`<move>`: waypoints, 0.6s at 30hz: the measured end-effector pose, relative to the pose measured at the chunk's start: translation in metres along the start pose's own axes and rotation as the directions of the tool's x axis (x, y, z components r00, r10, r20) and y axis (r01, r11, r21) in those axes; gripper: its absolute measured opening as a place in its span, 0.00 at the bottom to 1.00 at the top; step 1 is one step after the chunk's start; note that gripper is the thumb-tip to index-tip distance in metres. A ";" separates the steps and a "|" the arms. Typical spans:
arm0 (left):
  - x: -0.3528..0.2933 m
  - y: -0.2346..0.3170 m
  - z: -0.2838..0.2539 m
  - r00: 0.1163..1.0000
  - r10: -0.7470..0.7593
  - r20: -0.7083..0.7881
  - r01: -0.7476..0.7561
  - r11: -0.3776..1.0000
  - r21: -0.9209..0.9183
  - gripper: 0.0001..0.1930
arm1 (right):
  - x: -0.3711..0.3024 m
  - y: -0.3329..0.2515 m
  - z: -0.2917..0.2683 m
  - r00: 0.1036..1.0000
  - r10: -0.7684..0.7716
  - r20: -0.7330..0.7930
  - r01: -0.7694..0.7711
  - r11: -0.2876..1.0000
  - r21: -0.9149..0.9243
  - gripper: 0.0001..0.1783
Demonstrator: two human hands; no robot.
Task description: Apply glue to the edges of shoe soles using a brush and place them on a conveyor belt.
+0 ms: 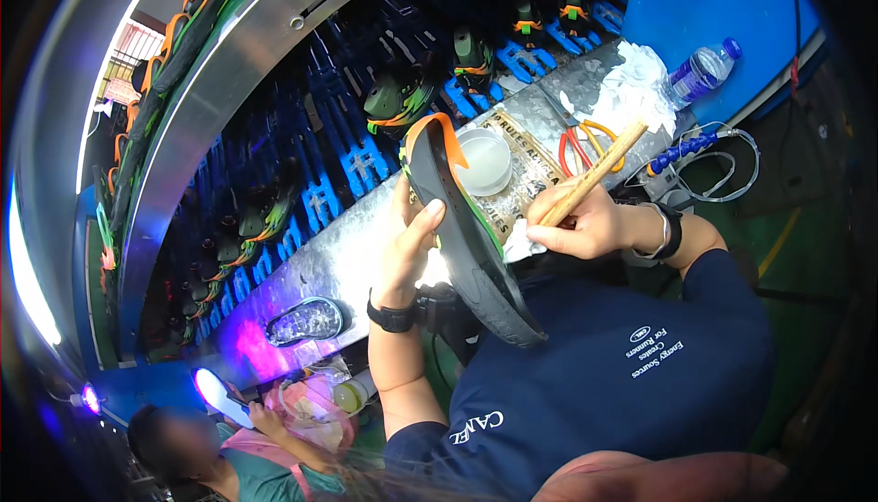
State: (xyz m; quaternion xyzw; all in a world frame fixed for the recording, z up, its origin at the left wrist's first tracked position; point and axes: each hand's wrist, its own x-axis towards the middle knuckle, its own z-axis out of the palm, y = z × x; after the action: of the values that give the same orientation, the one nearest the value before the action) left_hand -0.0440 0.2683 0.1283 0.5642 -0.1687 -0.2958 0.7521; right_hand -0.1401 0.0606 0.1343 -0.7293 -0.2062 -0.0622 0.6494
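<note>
My left hand (409, 241) grips a dark shoe (462, 237) with an orange and green upper, its long black sole side turned toward me. On the shoe's right side, my right hand (578, 218) is closed round a light wooden stick (604, 173) that slants up to the right. White material (519, 242), perhaps cloth, shows below the right fingers, close to the shoe's edge. I cannot tell whether it is fixed to the stick. Behind the shoe, a round translucent bowl (483, 162) stands on the metal bench.
Pliers (576, 141) with red and yellow handles, crumpled white cloth (637, 83) and a bottle (704, 72) lie to the right. Blue clamps (366, 168) holding more shoes line the bench's far side. A clear tray-like piece (306, 321) lies left, near a co-worker's hand (267, 420).
</note>
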 end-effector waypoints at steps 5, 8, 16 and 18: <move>0.005 0.025 0.007 0.992 0.106 -0.076 -0.109 0.993 -0.044 0.32 | 0.001 -0.011 -0.013 0.980 -0.005 -0.198 0.038 0.986 0.161 0.02; 0.007 0.046 -0.011 0.970 0.217 -0.113 -0.208 0.974 0.090 0.30 | -0.007 -0.012 -0.036 0.926 0.028 -0.377 0.079 0.961 0.265 0.03; -0.002 0.175 0.018 0.454 0.891 0.025 -0.731 0.356 0.583 0.32 | -0.041 -0.001 -0.082 0.781 0.027 -0.624 0.159 0.957 0.241 0.05; 0.028 0.203 0.055 0.195 0.980 0.036 -0.758 0.127 0.640 0.32 | -0.048 0.000 -0.086 0.774 0.036 -0.632 0.175 0.947 0.269 0.05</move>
State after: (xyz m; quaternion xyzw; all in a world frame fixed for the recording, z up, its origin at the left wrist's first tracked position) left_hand -0.0031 0.2471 0.3354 0.5724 -0.3894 0.3990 0.6013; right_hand -0.1684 -0.0336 0.1304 -0.5461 -0.0115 -0.2929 0.7848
